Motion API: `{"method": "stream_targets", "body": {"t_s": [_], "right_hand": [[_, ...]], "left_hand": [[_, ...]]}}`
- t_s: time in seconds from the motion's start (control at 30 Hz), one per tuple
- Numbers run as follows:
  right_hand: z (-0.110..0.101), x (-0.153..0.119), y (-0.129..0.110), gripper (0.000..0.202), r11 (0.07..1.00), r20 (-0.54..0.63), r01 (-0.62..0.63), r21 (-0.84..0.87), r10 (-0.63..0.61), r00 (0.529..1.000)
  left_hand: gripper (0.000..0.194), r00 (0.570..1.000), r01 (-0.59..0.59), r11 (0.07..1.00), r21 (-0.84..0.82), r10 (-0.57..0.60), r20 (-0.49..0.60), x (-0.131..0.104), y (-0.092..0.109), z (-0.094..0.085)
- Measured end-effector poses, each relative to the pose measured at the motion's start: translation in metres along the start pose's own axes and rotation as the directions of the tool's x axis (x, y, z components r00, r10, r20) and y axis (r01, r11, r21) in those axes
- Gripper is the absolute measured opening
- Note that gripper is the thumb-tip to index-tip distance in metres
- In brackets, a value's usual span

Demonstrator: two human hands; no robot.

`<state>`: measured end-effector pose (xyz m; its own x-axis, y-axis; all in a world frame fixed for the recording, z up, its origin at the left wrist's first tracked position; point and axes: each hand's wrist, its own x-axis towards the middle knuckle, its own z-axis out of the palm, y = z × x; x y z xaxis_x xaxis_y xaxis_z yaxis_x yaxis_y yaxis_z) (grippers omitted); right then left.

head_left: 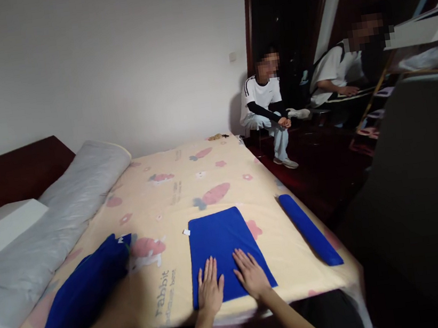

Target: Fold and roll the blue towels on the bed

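head view: a bed [174,191] with a pale carrot-print cover fills the middle, a white wall [129,63] behind it. a flat blue cloth [224,233] lies near the bed's front edge, left hand [210,289] and right hand [253,276] palms down on it, fingers slightly spread. a rolled blue cloth [310,230] lies along the right edge, a crumpled blue cloth [92,288] to the left, bare cover between each and the flat one.
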<state>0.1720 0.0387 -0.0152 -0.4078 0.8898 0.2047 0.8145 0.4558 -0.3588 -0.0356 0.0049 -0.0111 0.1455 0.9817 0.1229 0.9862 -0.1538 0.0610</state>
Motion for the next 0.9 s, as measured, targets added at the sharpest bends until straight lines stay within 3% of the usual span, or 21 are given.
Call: {"method": "stream_targets", "body": {"t_s": [0.1, 0.17, 0.3, 0.4, 0.5, 0.63, 0.7, 0.77, 0.83, 0.9], "right_hand": [[-0.002, -0.01, 0.029, 0.059, 0.983, -0.063, -0.175, -0.046, 0.172, 0.983], [-0.001, -0.012, 0.039, 0.061, 0.975, -0.075, -0.217, -0.056, 0.213, 0.974], [0.002, -0.004, 0.028, 0.06, 0.972, -0.103, -0.229, -0.057, 0.222, 0.97], [0.002, 0.009, 0.003, 0.053, 0.995, -0.073, -0.092, -0.029, 0.089, 0.993], [0.004, 0.024, -0.019, 0.053, 0.995, 0.013, 0.096, 0.024, -0.096, 0.995], [0.004, 0.039, -0.016, 0.051, 0.979, 0.06, 0.194, 0.057, -0.197, 0.979], [0.003, 0.04, 0.004, 0.051, 0.991, 0.045, 0.131, 0.029, -0.133, 0.99], [0.002, 0.037, 0.029, 0.054, 0.999, -0.024, -0.025, -0.02, 0.025, 0.999], [0.002, 0.032, 0.052, 0.058, 0.984, -0.109, -0.168, -0.054, 0.161, 0.981], [0.003, 0.029, 0.062, 0.06, 0.973, -0.161, -0.222, -0.07, 0.208, 0.965]], "left_hand": [[0.056, 0.995, 0.095, 0.995, 0.018, -0.095, 0.031, -0.009, -0.026, -0.011], [0.056, 0.992, 0.116, 0.992, 0.044, -0.118, 0.036, -0.012, -0.035, -0.015], [0.053, 0.989, 0.139, 0.987, 0.078, -0.135, -0.055, -0.004, -0.025, -0.017], [0.053, 0.99, 0.063, 0.997, 0.053, -0.055, -0.133, 0.012, -0.004, -0.015], [0.055, 0.989, -0.061, 0.998, 0.03, 0.064, -0.132, 0.029, 0.012, -0.008], [0.054, 0.985, -0.142, 0.989, 0.026, 0.144, -0.091, 0.042, 0.008, 0.0], [0.053, 0.988, -0.138, 0.99, 0.035, 0.14, -0.069, 0.041, -0.007, 0.001], [0.053, 0.995, -0.064, 0.997, 0.047, 0.067, -0.072, 0.037, -0.027, 0.001], [0.055, 0.996, 0.037, 0.998, 0.052, -0.032, -0.085, 0.032, -0.043, -0.001], [0.055, 0.992, 0.099, 0.994, 0.05, -0.094, -0.088, 0.03, -0.049, -0.002]]}}
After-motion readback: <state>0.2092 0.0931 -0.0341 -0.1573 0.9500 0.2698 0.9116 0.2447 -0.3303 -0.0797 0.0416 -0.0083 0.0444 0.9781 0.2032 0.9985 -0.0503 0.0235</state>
